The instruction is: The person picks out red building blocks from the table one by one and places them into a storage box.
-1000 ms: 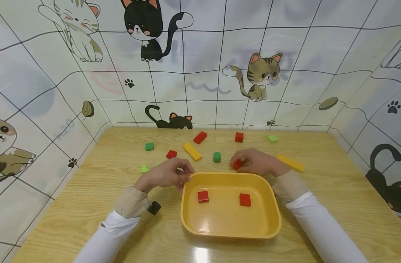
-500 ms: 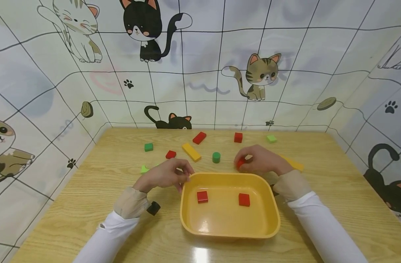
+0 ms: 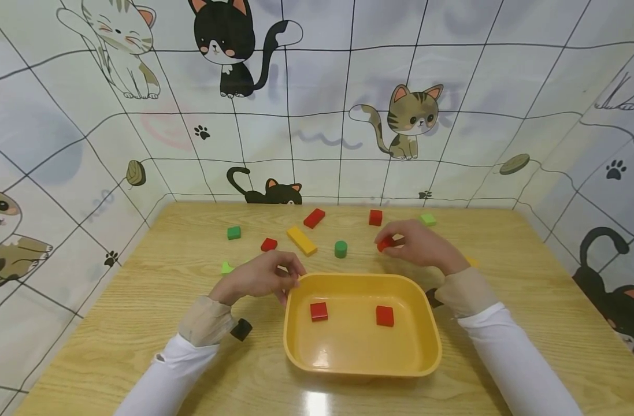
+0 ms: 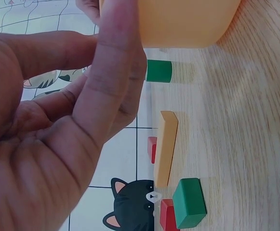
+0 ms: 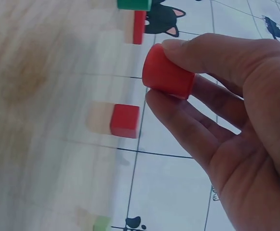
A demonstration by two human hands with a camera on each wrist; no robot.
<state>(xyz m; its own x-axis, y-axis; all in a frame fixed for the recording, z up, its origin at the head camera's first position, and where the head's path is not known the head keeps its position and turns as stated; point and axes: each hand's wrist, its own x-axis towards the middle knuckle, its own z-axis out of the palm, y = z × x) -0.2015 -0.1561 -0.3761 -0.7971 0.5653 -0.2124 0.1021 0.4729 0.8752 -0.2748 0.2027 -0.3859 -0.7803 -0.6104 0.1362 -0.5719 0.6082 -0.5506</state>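
A yellow plastic tray (image 3: pixel 362 370) lies in front of me with two red blocks inside, one at the left (image 3: pixel 319 311) and one at the right (image 3: pixel 385 316). My left hand (image 3: pixel 262 274) grips its back left corner, thumb and fingers at the rim. In the left wrist view those fingers cover part of the tray's outer wall (image 4: pixel 188 24). Behind the tray, my right hand (image 3: pixel 423 245) pinches a red cylinder (image 5: pixel 167 72) between thumb and fingertips. The right wrist view shows it held above the table, with a red cube (image 5: pixel 125 121) beyond.
Around the back of the wooden table (image 3: pixel 140 323) lie a green cylinder (image 3: pixel 340 249), a yellow bar (image 3: pixel 301 241), a green block (image 3: pixel 234 232), and several red and light green blocks. Another yellow bar (image 3: pixel 473 262) is mostly behind the right arm. A cat-print cloth (image 3: pixel 317 133) stands behind.
My right hand has moved back and slightly right from just behind the tray, carrying the red cylinder up with it. The left hand stays at the tray corner.
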